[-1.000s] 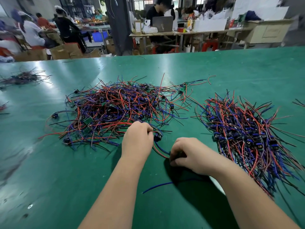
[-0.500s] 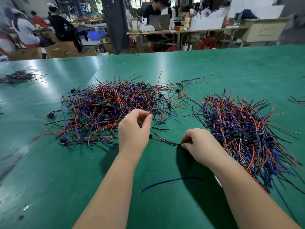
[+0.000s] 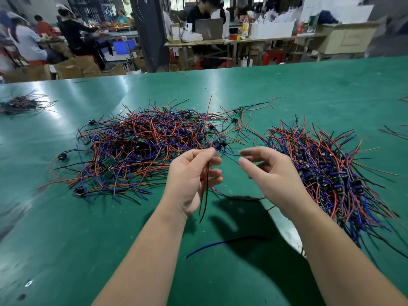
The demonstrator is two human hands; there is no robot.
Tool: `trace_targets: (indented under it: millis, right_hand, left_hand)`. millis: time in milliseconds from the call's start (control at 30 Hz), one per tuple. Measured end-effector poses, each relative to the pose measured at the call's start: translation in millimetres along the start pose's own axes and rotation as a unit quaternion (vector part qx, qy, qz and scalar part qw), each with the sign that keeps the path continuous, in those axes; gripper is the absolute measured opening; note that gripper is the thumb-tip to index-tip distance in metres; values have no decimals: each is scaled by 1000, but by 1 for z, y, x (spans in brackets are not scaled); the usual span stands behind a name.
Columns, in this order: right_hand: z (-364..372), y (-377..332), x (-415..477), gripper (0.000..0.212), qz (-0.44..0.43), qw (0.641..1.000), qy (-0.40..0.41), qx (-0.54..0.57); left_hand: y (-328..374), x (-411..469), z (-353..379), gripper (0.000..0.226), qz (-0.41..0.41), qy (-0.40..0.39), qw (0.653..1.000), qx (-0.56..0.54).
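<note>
Two heaps of red, blue and black wiring lie on the green table [image 3: 66, 228], whose mat is scuffed, speckled with small marks and glossy where ceiling light strikes its far left part. The tangled heap [image 3: 136, 146] sprawls left of centre with small black plugs and green boards among its strands. The combed heap [image 3: 326, 168] sits to the right, its leads fanned roughly one way.

Between the two heaps, raised above the mat, the left hand [image 3: 192, 180] pinches a wired connector [image 3: 218, 142] between thumb and forefinger. The red and black leads hang down past the palm. The right hand [image 3: 273, 175] hovers just beside it with its fingers loosely curved and thumb and forefinger apart, gripping nothing. Blur hides whether the connector's blue lead touches its forefinger tip.

A loose blue wire [image 3: 212, 245] lies near the front edge, and a small bundle [image 3: 22, 103] rests at the far left.

Beyond the table stand a dark pillar [image 3: 149, 32], cardboard boxes [image 3: 72, 68] and a cluttered workbench [image 3: 242, 39], where a seated person faces a laptop [image 3: 209, 28]. More people sit at benches on the left.
</note>
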State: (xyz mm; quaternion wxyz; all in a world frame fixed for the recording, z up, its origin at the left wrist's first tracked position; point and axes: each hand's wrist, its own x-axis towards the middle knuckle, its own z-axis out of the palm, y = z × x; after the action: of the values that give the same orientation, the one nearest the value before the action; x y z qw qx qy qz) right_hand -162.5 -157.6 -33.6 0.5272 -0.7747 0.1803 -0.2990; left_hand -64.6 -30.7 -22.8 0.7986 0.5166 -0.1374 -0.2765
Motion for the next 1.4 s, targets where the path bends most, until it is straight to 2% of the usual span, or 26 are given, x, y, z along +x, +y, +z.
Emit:
trace_targets:
  millis: [67, 133, 267, 400, 567, 733, 867, 1033, 1100, 1200, 1300, 1400]
  right_hand:
    - [4, -4, -2, 22, 3, 993, -25, 113]
    - [5, -6, -1, 20, -3, 985, -22, 170]
    - [1, -9, 0, 30, 65, 959, -10, 276]
    - [-4, -12, 4, 22, 114, 927, 22, 356]
    - [-11, -15, 7, 19, 124, 901, 43, 413]
    - [-14, -14, 6, 15, 95, 883, -5, 459]
    - [-17, -15, 4, 20, 75, 886, -26, 457]
    - [-17, -13, 3, 20, 64, 899, -39, 431]
    - [-15, -11, 3, 16, 48, 928, -32, 367]
    - [-6, -8, 0, 12, -1, 978, -28, 208]
    - [1, -4, -2, 25, -24, 990, -36, 138]
    - [3, -3, -1, 23, -10, 992, -22, 125]
  left_hand:
    - [-5, -5, 6, 15, -22, -34, 999, 22]
    - [-9, -9, 10, 16, -43, -66, 996, 37]
    - [-8, -12, 11, 11, -63, -100, 992, 50]
    - [-5, -10, 6, 3, -46, -110, 990, 80]
    - [1, -5, -4, 7, -35, -110, 988, 105]
    - [0, -9, -8, 7, -56, -203, 964, 160]
    - [-2, -13, -9, 5, -93, -268, 943, 173]
    - [-1, -14, -11, 9, -104, -300, 927, 199]
    - [-3, -12, -6, 11, -77, -260, 941, 203]
    - [-8, -8, 0, 18, -10, -172, 971, 165]
    - [-12, -5, -1, 29, 33, -140, 974, 174]
    - [-15, -3, -3, 30, 55, -133, 973, 180]
